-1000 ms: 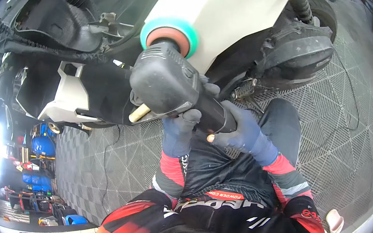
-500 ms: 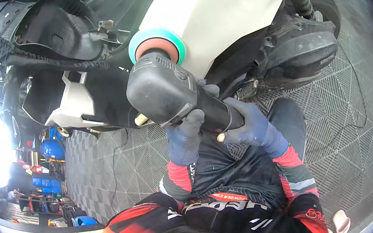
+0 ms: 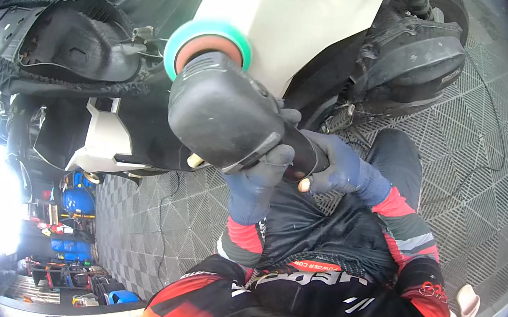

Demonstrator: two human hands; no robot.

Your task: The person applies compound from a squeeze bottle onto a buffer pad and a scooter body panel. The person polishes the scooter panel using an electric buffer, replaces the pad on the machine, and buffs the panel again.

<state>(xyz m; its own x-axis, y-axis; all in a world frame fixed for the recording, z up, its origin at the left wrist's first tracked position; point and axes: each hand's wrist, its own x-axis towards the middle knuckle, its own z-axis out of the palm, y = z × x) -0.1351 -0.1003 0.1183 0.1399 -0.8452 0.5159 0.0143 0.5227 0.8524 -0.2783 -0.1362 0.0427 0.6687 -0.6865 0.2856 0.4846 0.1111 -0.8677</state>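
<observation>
A black power polisher (image 3: 221, 112) is gripped in both of my gloved hands. Its round pad, teal with an orange-brown backing (image 3: 214, 44), lies against the pale body panel (image 3: 297, 26) of a scooter, near the panel's lower left edge. My left hand (image 3: 254, 184) is closed round the underside of the polisher, just behind its head, with the thumb on the near side. Further back, my right hand (image 3: 342, 170) wraps the rear of the handle. A bare fingertip shows through that glove. The pad's working face is hidden.
Left of the panel is an open black storage tub (image 3: 80, 39), with a pale trim piece (image 3: 102, 138) below it. The black engine casing (image 3: 407, 66) and a cable (image 3: 499, 146) are at right. Blue bags (image 3: 78, 199) and tools stand at lower left on the tiled floor (image 3: 129, 225).
The polisher's head and pad have shifted slightly left, and the tool has tilted a little. Both hands keep their hold on it.
</observation>
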